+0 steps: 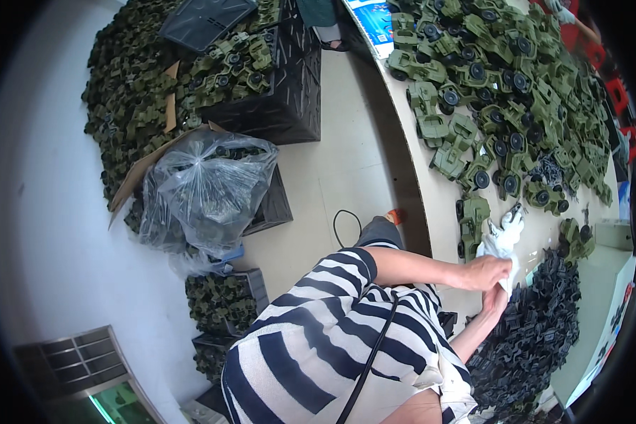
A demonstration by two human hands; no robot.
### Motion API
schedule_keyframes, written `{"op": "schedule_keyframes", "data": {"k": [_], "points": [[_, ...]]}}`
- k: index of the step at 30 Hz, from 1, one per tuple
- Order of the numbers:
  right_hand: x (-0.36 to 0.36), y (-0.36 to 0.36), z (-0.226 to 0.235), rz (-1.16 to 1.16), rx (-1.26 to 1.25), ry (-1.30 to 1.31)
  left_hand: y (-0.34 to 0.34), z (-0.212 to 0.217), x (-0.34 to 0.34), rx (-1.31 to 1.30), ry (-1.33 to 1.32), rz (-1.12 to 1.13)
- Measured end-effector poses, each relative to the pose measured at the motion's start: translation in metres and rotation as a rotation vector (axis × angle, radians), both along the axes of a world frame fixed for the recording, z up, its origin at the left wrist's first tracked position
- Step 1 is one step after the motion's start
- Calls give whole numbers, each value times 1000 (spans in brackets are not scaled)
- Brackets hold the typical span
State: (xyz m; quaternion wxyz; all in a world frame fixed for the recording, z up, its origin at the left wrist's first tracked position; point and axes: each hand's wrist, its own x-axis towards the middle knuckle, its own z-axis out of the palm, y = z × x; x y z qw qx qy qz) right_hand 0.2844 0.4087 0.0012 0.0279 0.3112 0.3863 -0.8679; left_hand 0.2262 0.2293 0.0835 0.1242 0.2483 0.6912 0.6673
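Bunched white fabric, apparently a white glove (pixel 497 244), covers most of my right hand (pixel 507 232) over the light tabletop. My left hand (pixel 485 273) is bare and closed on the glove's cuff near my right wrist. The gloved fingers point away from me and look stretched out, though the fabric hides their shape. Dark grey tips show at the glove's far end; I cannot tell whether these are stained fingertips or small parts. Just left of the glove stands a green toy vehicle (pixel 472 222). Dark grey plastic parts (pixel 537 332) lie heaped right of my right forearm.
Many green toy vehicles (pixel 466 131) cover the far table. At the right edge stands a pale green box (pixel 593 304). On the floor to the left are a dark crate (pixel 297 85), a clear plastic bag (pixel 215 184) and piled green toys (pixel 124 92). Another person's hand shows at the top right.
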Motion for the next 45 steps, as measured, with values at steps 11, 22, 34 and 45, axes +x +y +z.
{"op": "schedule_keyframes", "data": {"k": [11,22,34,45], "points": [[-5,-30,47,-234,-362,425,-9,5,11,125,-152,-201],[-21,-53,85,-293,-440,360,-31,-13,-2,44,-309,10],[21,-69,74,-246,-728,436,7,-35,-60,50,-337,91],[-49,-78,140,-318,-653,473,-15,22,-46,-158,601,249]]}}
